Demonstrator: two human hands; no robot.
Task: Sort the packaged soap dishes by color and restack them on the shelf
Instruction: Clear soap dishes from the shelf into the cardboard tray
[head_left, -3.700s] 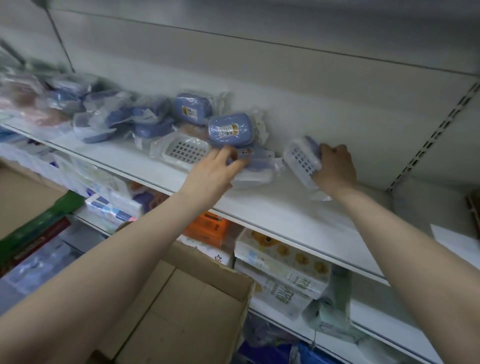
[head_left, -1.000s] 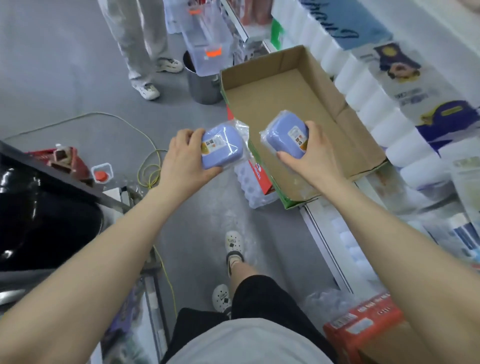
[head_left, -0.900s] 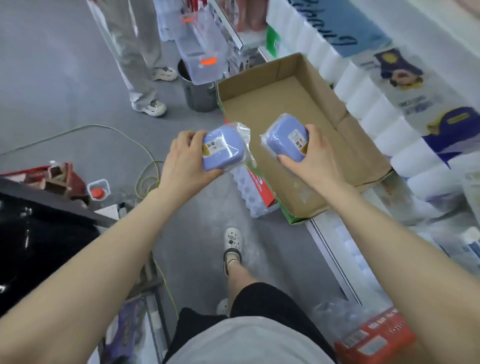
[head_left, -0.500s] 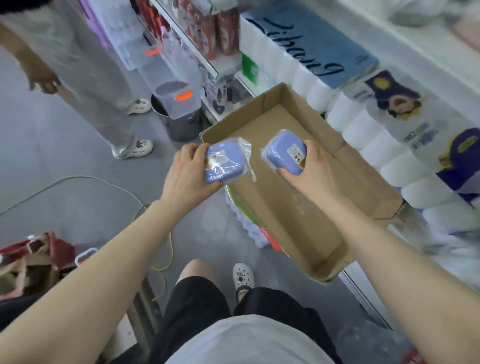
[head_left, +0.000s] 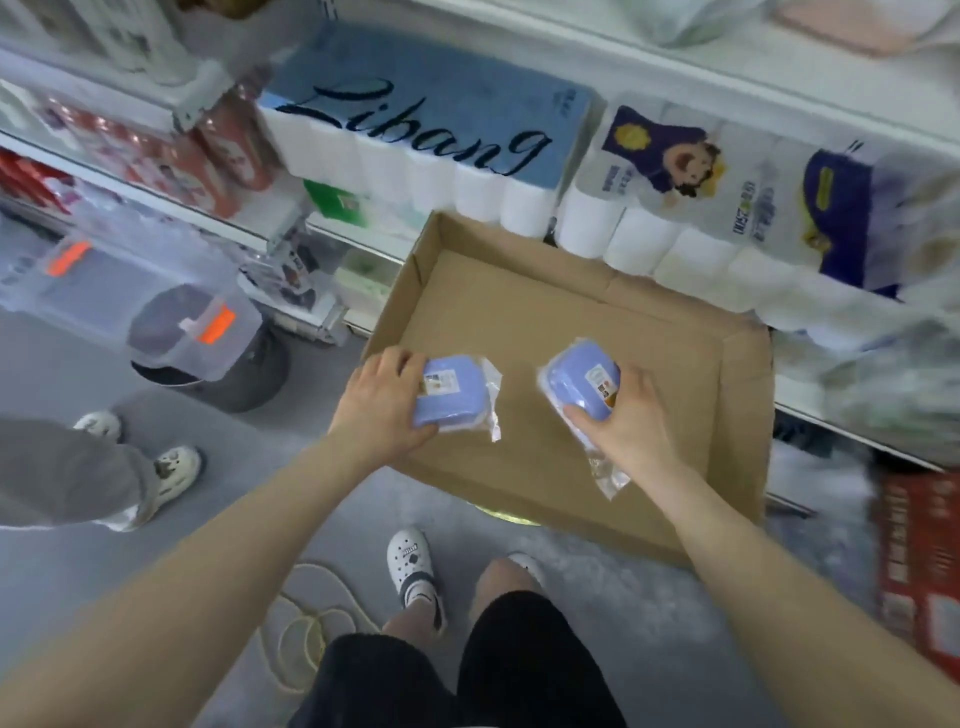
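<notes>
My left hand (head_left: 382, 402) grips a blue packaged soap dish (head_left: 457, 397) in clear plastic wrap, low over the near left part of an open cardboard box (head_left: 519, 291). A second blue packaged soap dish (head_left: 582, 382) is held in my right hand (head_left: 631, 421), over the box's middle, with loose wrap hanging below the wrist. Both dishes carry small labels. The box's brown floor shows bare around them. Whether either dish touches the box floor I cannot tell.
Toilet-paper packs (head_left: 426, 135) fill the low shelf behind the box. A dark bin (head_left: 228, 364) with a clear tub (head_left: 171, 317) over it stands at left. Another person's leg and shoe (head_left: 171, 473) are at the left edge. A cable (head_left: 306, 623) coils on the floor by my feet.
Both hands took blue soap dishes off the upper shelf, then came down with them over the cardboard box. The view has swung toward the box and low shelf.
</notes>
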